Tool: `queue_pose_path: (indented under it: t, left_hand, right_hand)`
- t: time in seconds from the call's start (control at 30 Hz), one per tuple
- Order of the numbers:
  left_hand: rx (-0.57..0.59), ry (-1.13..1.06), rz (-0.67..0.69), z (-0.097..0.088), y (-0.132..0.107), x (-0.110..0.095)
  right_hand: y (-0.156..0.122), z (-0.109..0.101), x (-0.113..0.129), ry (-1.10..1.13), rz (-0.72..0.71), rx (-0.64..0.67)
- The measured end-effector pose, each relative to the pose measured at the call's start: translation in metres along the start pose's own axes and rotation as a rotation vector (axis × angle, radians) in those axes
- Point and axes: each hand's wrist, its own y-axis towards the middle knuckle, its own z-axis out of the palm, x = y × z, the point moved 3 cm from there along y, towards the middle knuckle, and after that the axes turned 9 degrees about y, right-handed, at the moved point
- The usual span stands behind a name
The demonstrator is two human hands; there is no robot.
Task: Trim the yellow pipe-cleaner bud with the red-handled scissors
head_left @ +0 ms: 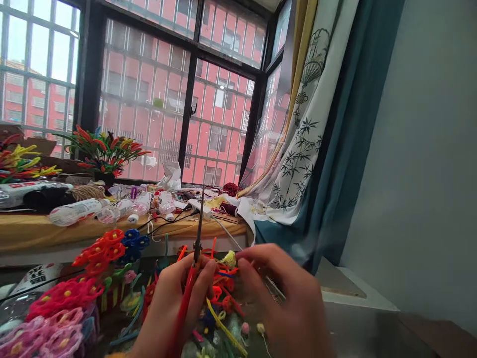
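My left hand (175,293) is closed around a pair of scissors (189,286) with red handles, the dark blades pointing up. Its thumb and fingertips press together beside the scissors' pivot. To the right, my right hand (286,293) is slightly blurred, with thumb and forefinger pinched at a small fuzzy yellow pipe-cleaner piece (230,258). That piece sits in the gap between the two hands. Below them lie red pipe-cleaner shapes (223,283) and a long yellow pipe cleaner (227,328), partly hidden by my hands.
Pink pipe-cleaner flowers (61,298), red-orange ones (102,251) and blue ones (134,241) stand at the left. Behind is a ledge with several plastic bottles (78,211), a power strip (201,208) and a potted pipe-cleaner plant (106,151). Curtains (301,154) hang at the right.
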Motion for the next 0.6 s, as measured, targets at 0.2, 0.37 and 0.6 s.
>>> queue_pose_path:
  t: [0.2,0.37,0.6]
  left_hand:
    - [0.033,0.003,-0.042,0.001,-0.005,-0.006]
    - [0.051,0.015,-0.056,0.003,-0.003,-0.006]
    - [0.018,0.061,-0.014,-0.002,0.0,-0.003]
  right_hand:
    - [0.018,-0.005,-0.012,-0.137,0.124,0.282]
    - [0.018,0.001,-0.013,-0.227,0.187,0.34]
    - [0.019,0.002,-0.018,-0.325,0.217,0.387]
